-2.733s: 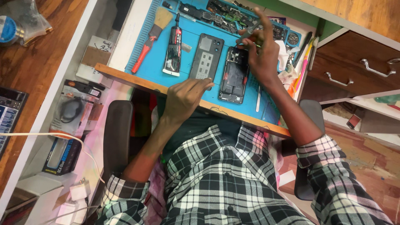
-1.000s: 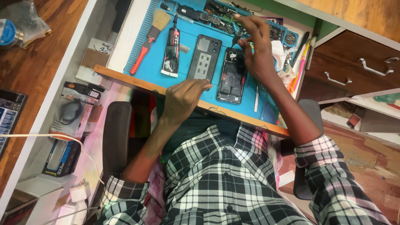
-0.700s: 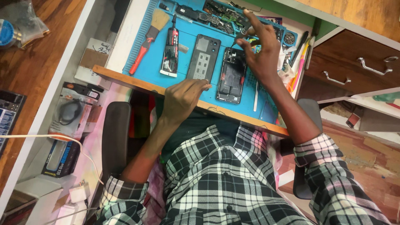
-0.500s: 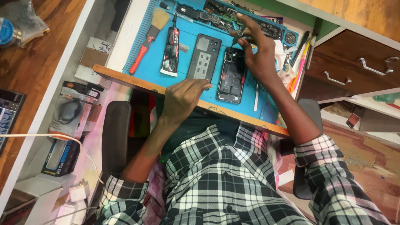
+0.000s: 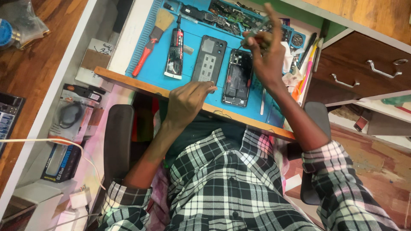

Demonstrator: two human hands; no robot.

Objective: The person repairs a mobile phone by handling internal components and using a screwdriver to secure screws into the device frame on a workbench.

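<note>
Head view, hands: two, both the person's own, in plaid sleeves.
Left hand (image 5: 187, 102): one, curled loosely with knuckles up at the near edge of the blue mat (image 5: 150, 64); fingertips touch the bottom end of the grey back cover (image 5: 208, 59). It grips nothing that can be seen.
Right hand (image 5: 266, 53): one, raised above the mat's right part, thumb and fingers pinched on slim metal tweezers (image 5: 256, 31); forefinger sticks up straight. Whether the tips hold a part, I cannot tell.
Opened phone (image 5: 237, 77): one, lying flat, insides up, just right of the back cover and just below and left of the right hand.
Back cover: one, flat, inner side up, between the glue tube (image 5: 174, 50) and the opened phone.
Glue tube: one, black, lying lengthwise, nozzle pointing away from the person.
Brush (image 5: 150, 42): one, red handle, pale bristles, at the mat's left.
Metal tool (image 5: 262, 102): one thin bar, lying right of the opened phone, near the mat's front edge.
Loose boards and parts (image 5: 214, 15): a cluster along the far edge; count unclear.
Pens and tools (image 5: 309, 57): a bundle at the mat's right rim; number unclear.
Drawers (image 5: 364, 68): two handles visible, brown fronts, to the right.
Boxed accessories (image 5: 70, 115): two packs on the white ledge at left, one above the other.
White cable (image 5: 51, 142): one, running across the lower pack.
</note>
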